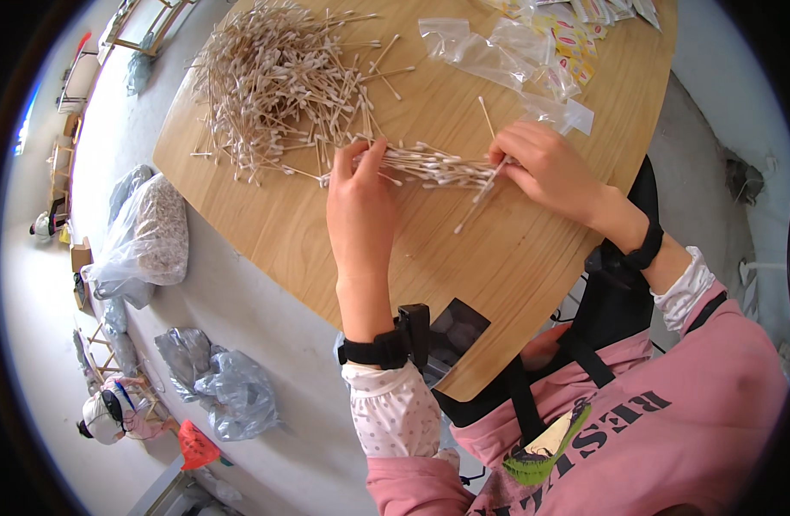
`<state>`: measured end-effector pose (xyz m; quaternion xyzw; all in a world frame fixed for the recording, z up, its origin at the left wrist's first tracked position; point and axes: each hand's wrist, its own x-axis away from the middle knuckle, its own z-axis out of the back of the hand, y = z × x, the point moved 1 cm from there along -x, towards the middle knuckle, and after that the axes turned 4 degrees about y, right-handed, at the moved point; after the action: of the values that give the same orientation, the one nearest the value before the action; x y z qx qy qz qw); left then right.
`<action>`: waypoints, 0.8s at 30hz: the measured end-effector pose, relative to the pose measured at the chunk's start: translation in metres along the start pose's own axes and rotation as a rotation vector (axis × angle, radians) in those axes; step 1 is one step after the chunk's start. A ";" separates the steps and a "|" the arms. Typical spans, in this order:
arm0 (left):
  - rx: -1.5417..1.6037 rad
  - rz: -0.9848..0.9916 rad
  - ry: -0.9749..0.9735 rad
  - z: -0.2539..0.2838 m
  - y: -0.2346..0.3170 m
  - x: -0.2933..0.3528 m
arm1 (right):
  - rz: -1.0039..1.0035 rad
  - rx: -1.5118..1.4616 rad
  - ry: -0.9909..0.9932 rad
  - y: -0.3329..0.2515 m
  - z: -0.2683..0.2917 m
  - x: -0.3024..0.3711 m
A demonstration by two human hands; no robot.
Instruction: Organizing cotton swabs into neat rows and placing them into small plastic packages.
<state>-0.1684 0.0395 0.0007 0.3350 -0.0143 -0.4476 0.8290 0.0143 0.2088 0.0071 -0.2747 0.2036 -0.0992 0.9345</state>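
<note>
A row of cotton swabs (pixel 438 167) lies on the wooden table (pixel 498 284) between my two hands. At its left end my left hand (pixel 360 193) pinches the swabs with thumb and forefinger. My right hand (pixel 545 168) is closed at the other end, its fingertips on a few swabs that cross the row at an angle. One swab sticks up beyond the right fingers and another points down toward me. Just beyond my left hand, a large loose heap of cotton swabs (pixel 274 82) covers the far left of the table.
Clear plastic bags (pixel 489 52) lie at the far side, beside yellow and white printed packets (pixel 575 39). A dark square (pixel 458 331) is at the near table edge. Filled bags (pixel 158 228) and grey plastic bags (pixel 231 387) rest on the floor; another person (pixel 111 413) works at far left.
</note>
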 end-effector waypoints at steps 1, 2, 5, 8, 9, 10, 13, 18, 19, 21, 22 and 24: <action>0.006 -0.004 0.007 0.001 -0.005 -0.002 | 0.003 -0.002 -0.003 0.000 0.001 0.003; 0.010 -0.008 0.014 0.002 -0.008 -0.004 | 0.041 0.005 -0.022 -0.001 0.002 0.007; 0.032 -0.023 0.058 0.004 -0.009 -0.012 | 0.103 0.000 -0.064 -0.005 0.005 0.015; 0.031 0.087 0.059 0.009 0.012 -0.003 | 0.155 0.009 -0.090 -0.007 0.006 0.021; 0.032 0.082 0.055 0.012 0.019 0.004 | 0.188 0.026 -0.092 -0.008 0.007 0.023; -0.036 0.054 0.069 0.016 0.024 0.016 | 0.184 0.019 -0.090 -0.010 0.003 0.024; -0.083 -0.051 -0.041 0.027 0.049 0.047 | 0.218 -0.014 -0.066 -0.016 -0.003 0.025; -0.125 -0.126 -0.309 0.022 0.074 0.066 | 0.188 -0.031 -0.154 -0.019 0.000 0.024; -0.142 -0.133 -0.298 0.021 0.070 0.065 | 0.190 -0.034 -0.152 -0.022 0.003 0.023; -0.158 -0.140 -0.288 0.017 0.063 0.063 | 0.208 -0.124 -0.246 -0.027 0.010 0.026; -0.182 -0.161 -0.273 0.015 0.060 0.062 | 0.208 -0.126 -0.246 -0.029 0.009 0.026; -0.204 -0.186 -0.261 0.012 0.058 0.063 | 0.208 -0.090 -0.347 -0.032 0.006 0.026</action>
<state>-0.0922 0.0075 0.0262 0.1882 -0.0451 -0.5609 0.8049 0.0379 0.1770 0.0207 -0.3066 0.0711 0.0557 0.9475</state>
